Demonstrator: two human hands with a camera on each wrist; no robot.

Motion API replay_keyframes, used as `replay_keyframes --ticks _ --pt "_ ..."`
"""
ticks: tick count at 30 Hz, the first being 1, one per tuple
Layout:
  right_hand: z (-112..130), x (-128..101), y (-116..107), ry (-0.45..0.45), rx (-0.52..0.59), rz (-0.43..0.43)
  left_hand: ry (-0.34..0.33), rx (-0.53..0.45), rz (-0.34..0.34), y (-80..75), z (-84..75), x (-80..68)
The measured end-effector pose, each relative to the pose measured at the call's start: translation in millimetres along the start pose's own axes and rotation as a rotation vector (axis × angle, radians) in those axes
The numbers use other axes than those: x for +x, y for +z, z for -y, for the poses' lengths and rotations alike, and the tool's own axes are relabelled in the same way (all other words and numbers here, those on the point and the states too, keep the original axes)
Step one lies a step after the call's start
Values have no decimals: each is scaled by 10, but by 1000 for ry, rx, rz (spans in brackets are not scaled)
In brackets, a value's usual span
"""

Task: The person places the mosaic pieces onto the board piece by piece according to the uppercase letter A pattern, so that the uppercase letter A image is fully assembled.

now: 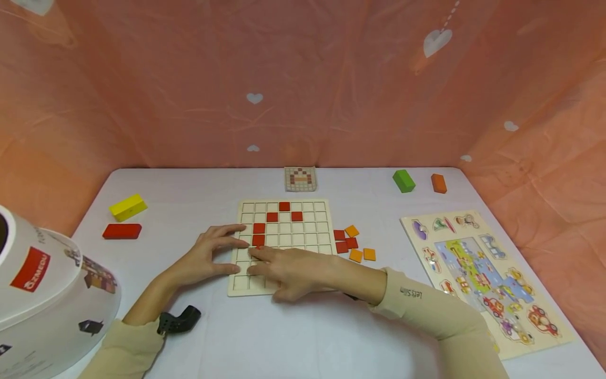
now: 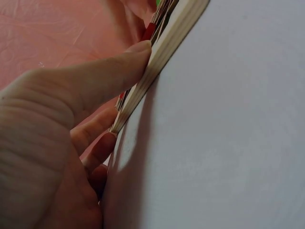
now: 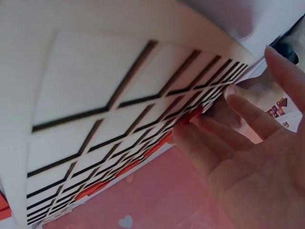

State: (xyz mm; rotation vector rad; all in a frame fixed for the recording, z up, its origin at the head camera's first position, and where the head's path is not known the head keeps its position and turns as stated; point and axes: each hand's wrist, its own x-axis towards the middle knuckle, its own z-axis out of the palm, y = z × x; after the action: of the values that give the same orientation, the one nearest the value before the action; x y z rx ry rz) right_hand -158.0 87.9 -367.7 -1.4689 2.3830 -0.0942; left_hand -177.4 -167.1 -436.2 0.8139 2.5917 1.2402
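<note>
A pale wooden grid board (image 1: 310, 239) lies on the table, with red square tiles (image 1: 258, 228) in some of its cells. My left hand (image 1: 208, 255) rests along the board's left edge, its thumb (image 2: 128, 62) and fingertips against the rim. Across the lower half of the board reaches my right hand (image 1: 298, 271), fingers extended toward the left columns. At its fingertips a red tile (image 3: 192, 115) sits slightly tilted in the grid; in the head view those fingers mostly hide it. The lower rows are partly covered by the hand and forearm.
Loose red tiles (image 1: 342, 246) and orange tiles (image 1: 369, 255) lie right of the board. A pattern card (image 1: 300, 187) stands behind it. Yellow (image 1: 128, 207), red (image 1: 122, 231), green (image 1: 404, 181) and orange (image 1: 438, 183) blocks, a picture puzzle (image 1: 416, 226) and a white bucket (image 1: 61, 310) surround the area.
</note>
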Motion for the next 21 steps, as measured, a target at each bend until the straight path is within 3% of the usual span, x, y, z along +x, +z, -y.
replay_keyframes --ticks 7,14,21 --pt "33 11 56 -5 -92 48 8 4 1 5 14 2" --pt "55 13 57 24 -81 61 3 0 4 -2 1 2" --pt "123 64 62 49 -251 111 48 -4 -4 3 19 -2"
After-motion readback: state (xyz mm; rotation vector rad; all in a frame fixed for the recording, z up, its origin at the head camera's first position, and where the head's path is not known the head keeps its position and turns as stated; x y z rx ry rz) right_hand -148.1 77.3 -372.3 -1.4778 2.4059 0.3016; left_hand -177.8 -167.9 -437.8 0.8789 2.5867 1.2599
